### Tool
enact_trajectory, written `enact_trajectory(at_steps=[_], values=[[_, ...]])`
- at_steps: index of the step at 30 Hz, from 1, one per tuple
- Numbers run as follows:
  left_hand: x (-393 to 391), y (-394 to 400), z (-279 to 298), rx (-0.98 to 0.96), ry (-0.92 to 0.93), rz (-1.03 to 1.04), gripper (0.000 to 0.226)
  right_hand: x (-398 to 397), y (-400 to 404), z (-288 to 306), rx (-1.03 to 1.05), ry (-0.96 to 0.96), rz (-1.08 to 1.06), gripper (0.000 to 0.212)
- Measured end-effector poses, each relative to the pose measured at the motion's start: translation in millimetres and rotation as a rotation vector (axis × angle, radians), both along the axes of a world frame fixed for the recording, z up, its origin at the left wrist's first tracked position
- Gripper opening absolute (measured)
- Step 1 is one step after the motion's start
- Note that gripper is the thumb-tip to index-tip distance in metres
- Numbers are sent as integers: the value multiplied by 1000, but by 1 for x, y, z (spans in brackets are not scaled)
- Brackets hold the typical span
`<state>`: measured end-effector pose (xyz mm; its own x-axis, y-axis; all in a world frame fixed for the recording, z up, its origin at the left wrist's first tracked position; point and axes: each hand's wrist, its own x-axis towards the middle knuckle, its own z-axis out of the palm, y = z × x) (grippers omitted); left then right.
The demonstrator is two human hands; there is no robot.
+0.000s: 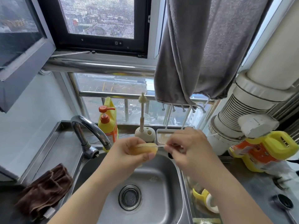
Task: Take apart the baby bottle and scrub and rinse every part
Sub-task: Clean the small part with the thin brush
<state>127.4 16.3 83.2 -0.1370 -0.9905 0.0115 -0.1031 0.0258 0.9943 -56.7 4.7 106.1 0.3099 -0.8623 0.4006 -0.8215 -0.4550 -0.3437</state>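
Observation:
Over the steel sink (pixel 168 183), my left hand (pixel 129 154) grips a small amber, translucent bottle part (pixel 148 148), its open end facing right. My right hand (pixel 192 147) pinches a thin white stick-like brush (pixel 160 145) whose tip goes into that part. More bottle pieces, a yellow ring and a white piece (pixel 206 200), lie on the counter to the right of the sink. A beige silicone bottle brush (pixel 142 110) stands upright in its holder (pixel 145 134) behind the sink.
The faucet (pixel 90 131) arches at back left with no water seen. A yellow soap pump bottle (pixel 108 125) stands behind it. A brown cloth (pixel 43 191) lies at left, a yellow refill jug (pixel 265 151) at right. A grey towel (pixel 203 49) hangs overhead.

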Motion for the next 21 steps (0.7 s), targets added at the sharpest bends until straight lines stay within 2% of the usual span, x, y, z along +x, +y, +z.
enact_trajectory(at_steps=[6, 13, 19, 21], values=[[-4, 0, 2, -36, -69, -8, 13, 12, 4, 3, -35, 39, 26, 9], [-5, 1, 1, -37, -25, 12, 17, 17, 4, 8, -49, 33, 69, 9], [3, 1, 8, -24, 0, 36, 19, 2, 0, 5, -35, 35, 18, 11], [3, 1, 12, -14, 64, 47, 25, 7, 0, 7, -37, -3, 36, 10]])
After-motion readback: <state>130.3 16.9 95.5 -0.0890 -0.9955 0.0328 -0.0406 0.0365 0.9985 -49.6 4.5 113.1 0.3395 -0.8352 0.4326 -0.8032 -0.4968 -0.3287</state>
